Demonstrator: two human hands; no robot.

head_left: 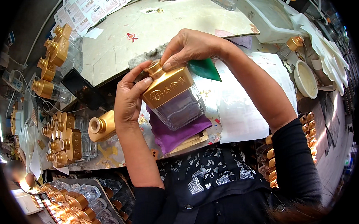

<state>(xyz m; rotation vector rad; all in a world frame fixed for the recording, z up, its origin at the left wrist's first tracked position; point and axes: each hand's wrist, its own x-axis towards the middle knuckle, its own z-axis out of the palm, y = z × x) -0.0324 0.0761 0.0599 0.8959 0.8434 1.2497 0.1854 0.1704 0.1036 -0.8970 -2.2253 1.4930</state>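
Between my hands a square glass bottle (pixel 179 108) with a gold-coated shoulder and neck stands tilted over a purple cloth (pixel 166 137). My left hand (pixel 129 92) grips it at the neck from the left, thumb on the gold shoulder. At the right side of the neck, my right hand (pixel 185 49) pinches with thumb and fingertips; anything thin between them is too small to make out. A green plastic piece (pixel 204 69) lies just behind the bottle, beside a grey cloth (pixel 150 55). Another gold-topped bottle (pixel 104 126) is left of my left wrist.
Gold-topped bottles (pixel 69 143) crowd the left side, with more in crates (pixel 73 207) below. A dark phone (pixel 83 89) stands at the left. White paper (pixel 243 102) covers the right of the bench. A white bowl (pixel 306 79) and a plastic tub (pixel 265 24) are farther right.
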